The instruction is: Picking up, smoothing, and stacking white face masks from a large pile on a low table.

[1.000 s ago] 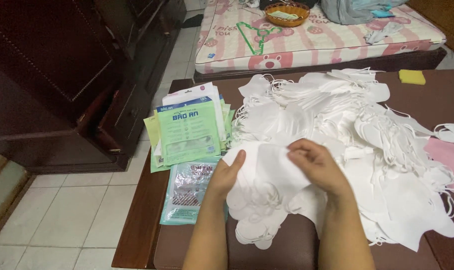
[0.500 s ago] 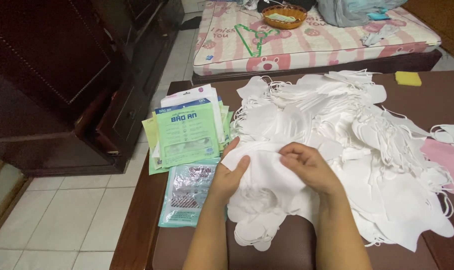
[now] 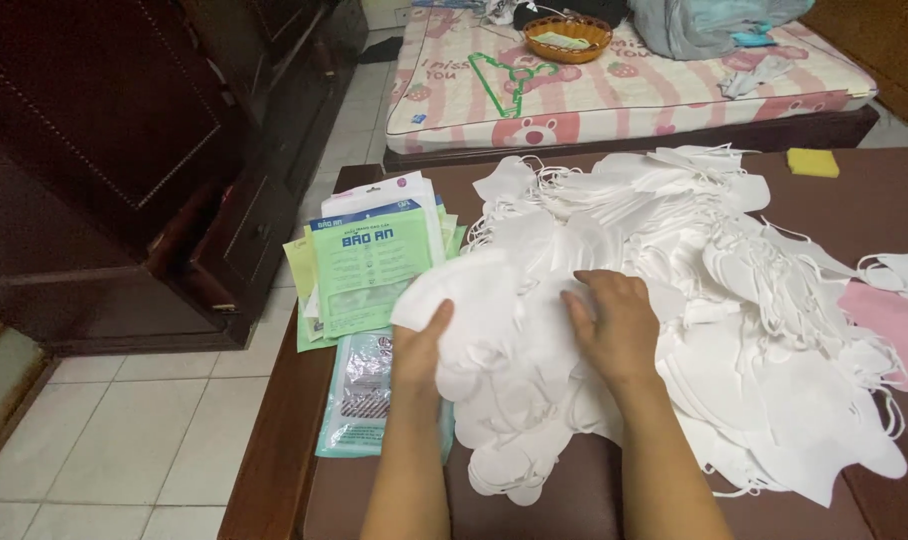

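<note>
Both hands are down on the heap of white face masks that covers most of the brown desk. The left hand grips the lower edge of one white mask, thumb on top and fingers tucked underneath, and the mask lies spread over the near left side of the heap. The right hand lies flat and released, fingers stretched across the masks just to the right of that one, pressing on them without closing around anything.

To the left of the heap, a stack of green and white packets lies at the desk's edge, and a clear packet with a teal border sits beside the left wrist, partly under the masks. A pink mask lies at the far right of the pile. A yellow sponge rests on the far corner of the desk, well apart from the hands.

Beyond the desk is a bed with a pink striped mattress, carrying a green clothes hanger and a woven basket. A dark wooden cabinet stands on the tiled floor to the left.
</note>
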